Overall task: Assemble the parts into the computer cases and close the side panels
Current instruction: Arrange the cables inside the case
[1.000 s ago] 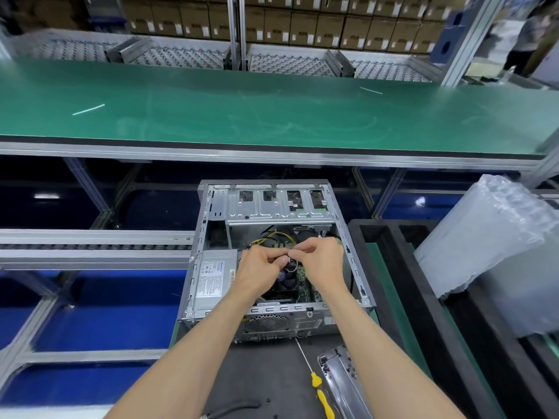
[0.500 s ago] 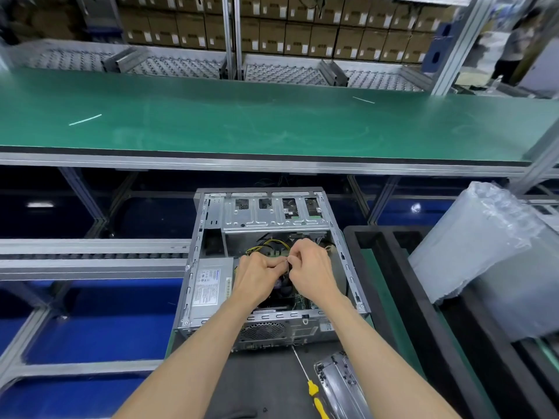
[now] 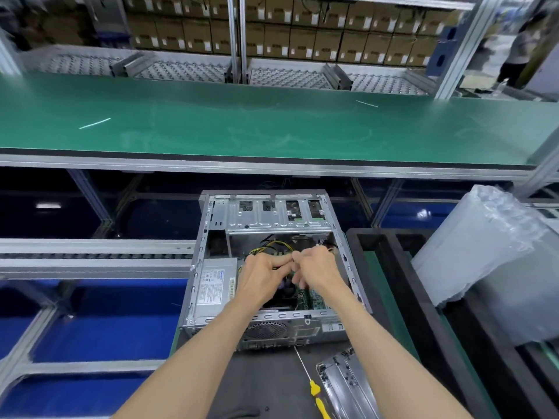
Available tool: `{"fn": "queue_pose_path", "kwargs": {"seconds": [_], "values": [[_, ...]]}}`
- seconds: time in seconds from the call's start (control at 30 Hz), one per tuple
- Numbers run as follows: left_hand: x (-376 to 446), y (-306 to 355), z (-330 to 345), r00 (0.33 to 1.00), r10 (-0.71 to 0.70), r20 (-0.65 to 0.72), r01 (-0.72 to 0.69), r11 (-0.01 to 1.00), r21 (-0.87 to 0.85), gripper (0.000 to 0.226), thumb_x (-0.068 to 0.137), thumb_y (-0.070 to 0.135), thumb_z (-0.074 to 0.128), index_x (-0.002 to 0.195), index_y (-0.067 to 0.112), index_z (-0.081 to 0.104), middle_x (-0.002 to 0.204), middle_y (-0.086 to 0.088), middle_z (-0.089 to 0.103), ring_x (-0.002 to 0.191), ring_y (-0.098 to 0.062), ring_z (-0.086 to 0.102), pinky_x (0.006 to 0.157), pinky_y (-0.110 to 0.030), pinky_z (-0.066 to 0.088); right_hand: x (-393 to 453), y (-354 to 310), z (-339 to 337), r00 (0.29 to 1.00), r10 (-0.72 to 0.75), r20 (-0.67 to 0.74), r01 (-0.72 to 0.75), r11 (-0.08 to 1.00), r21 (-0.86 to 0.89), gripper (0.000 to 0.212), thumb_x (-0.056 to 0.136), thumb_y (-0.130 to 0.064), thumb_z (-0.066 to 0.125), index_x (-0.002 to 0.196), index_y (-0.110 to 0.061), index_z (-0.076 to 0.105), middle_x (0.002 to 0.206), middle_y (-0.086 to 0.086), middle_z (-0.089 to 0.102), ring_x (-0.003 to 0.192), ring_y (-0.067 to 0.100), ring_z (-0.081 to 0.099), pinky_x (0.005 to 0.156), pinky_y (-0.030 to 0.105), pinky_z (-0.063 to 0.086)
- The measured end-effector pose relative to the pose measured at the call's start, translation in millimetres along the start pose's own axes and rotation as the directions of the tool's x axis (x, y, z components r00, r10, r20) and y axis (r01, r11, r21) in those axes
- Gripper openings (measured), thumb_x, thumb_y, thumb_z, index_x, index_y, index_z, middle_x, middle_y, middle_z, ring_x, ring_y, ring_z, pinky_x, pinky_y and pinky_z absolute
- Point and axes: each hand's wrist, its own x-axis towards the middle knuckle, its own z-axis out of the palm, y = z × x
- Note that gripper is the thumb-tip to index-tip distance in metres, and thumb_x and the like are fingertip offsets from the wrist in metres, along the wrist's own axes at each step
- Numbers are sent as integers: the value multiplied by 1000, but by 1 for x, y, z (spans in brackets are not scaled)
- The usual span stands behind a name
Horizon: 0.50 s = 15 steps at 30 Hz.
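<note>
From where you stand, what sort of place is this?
Most likely a computer assembly line in a factory. An open computer case lies in front of a long green conveyor belt, with stacked cardboard boxes on racks behind.

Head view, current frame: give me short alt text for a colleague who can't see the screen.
Both hands, left hand and right hand, work close together inside an open computer case lying on its side, fingers curled around something small near the yellow cables; what they pinch is hidden. A yellow-handled screwdriver and a metal side panel lie in front of the case.
</note>
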Motion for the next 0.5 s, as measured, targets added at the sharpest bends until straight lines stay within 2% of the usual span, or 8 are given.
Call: {"fn": "queue_pose_path", "kwargs": {"seconds": [0.1, 0.17, 0.23, 0.37, 0.43, 0.5], "values": [[1, 1, 0, 1000, -5, -10, 6, 999, 53, 11, 87, 52, 71, 94, 60, 69, 62, 5, 72, 44, -2, 45, 50, -28, 41, 2, -7, -5, 985, 168, 31, -170, 980, 101, 26, 86, -13, 53, 72, 2, 69, 58, 16, 69, 40, 18, 55, 39, 21, 39], [3, 1, 2, 1000, 5, -9, -4, 994, 107, 11, 87, 50, 72, 97, 55, 73, 65, 6, 73, 43, -3, 46, 47, -25, 37, 4, -10, -9, 956, 272, 108, -284, 952, 116, 27, 84, -10, 50, 81, 8, 69, 58, 18, 69, 38, 18, 52, 37, 19, 33], [4, 0, 2, 1000, 9, 7, -10, 986, 164, 12, 86, 52, 72, 98, 51, 75, 66, 9, 73, 45, -4, 48, 48, -24, 36, 7, -10, -12, 925, 323, 202, -346, 934, 91, 30, 88, -8, 45, 87, 10, 69, 59, 18, 68, 38, 18, 51, 38, 19, 34], [7, 1, 2, 999, -19, 25, 13, 974, 225, 11, 85, 51, 74, 95, 51, 76, 65, 12, 73, 58, 1, 59, 50, -22, 36, 8, -2, -11, 918, 281, 280, -273, 959, -68, 33, 92, -6, 38, 87, 7, 68, 53, 12, 64, 39, 16, 50, 41, 22, 36], [8, 1, 3, 999, -26, 25, 19, 974, 225, 9, 84, 49, 75, 92, 49, 77, 66, 13, 73, 64, -3, 63, 55, -23, 45, 10, 3, -6, 954, 207, 217, -168, 968, -187, 28, 90, -4, 43, 86, 4, 70, 54, 9, 64, 46, 19, 56, 47, 26, 46], [8, 0, 3, 999, -40, 37, 31, 977, 209, 7, 84, 44, 76, 89, 47, 79, 63, 12, 72, 65, -4, 64, 66, -26, 52, 12, 4, 2, 987, 132, 95, -98, 948, -302, 16, 85, -6, 52, 90, -1, 66, 76, 9, 67, 70, 26, 65, 63, 34, 52]]}}
